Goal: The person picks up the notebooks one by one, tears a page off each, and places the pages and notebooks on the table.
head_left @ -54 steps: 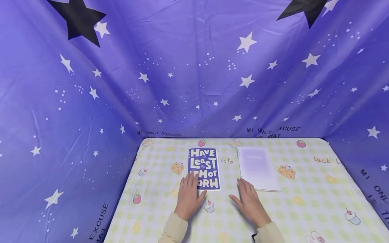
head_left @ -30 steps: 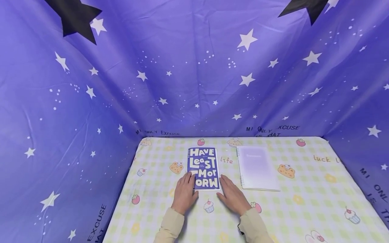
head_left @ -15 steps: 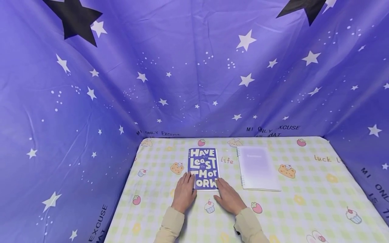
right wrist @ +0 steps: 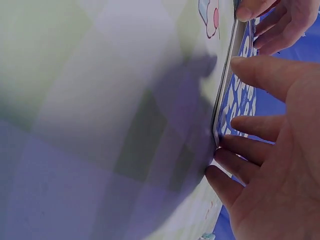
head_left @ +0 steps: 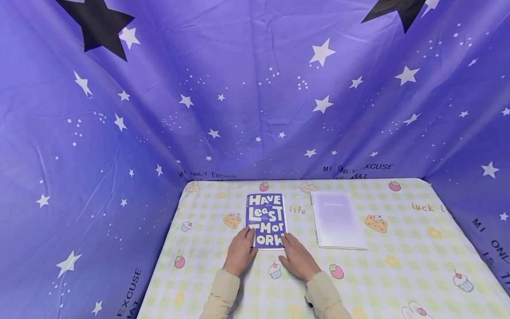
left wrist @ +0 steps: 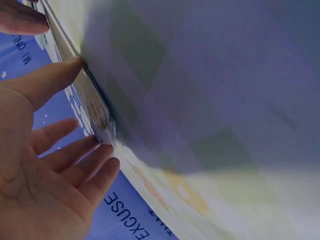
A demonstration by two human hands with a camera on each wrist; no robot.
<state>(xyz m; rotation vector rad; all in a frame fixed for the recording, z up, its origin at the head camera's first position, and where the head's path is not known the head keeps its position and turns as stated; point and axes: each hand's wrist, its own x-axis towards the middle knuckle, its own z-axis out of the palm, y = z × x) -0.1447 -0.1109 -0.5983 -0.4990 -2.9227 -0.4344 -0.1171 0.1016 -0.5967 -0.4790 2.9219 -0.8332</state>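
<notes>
A blue spiral notebook (head_left: pixel 266 217) with large cream lettering lies flat on the tablecloth. My left hand (head_left: pixel 240 253) rests at its lower left corner. In the left wrist view, the left thumb lies by the notebook's near edge (left wrist: pixel 92 100) and the loosely extended fingers (left wrist: pixel 92 162) reach the spiral-bound corner. My right hand (head_left: pixel 299 258) is at the lower right corner, index fingertip over the cover's edge. The right wrist view has the right thumb (right wrist: pixel 257 70) near the front edge and extended fingers (right wrist: pixel 245 150) at the side. To the right lies a pale purple spiral notebook (head_left: pixel 338 221), untouched.
The table wears a green and white checked cloth (head_left: pixel 406 248) printed with cupcakes, bears and strawberries. Purple starry curtains (head_left: pixel 255 97) close in the back and both sides of the table.
The right hand has moved left, from beside the purple notebook to the blue notebook's lower right corner. The left hand has slid slightly off the cover toward its lower left corner.
</notes>
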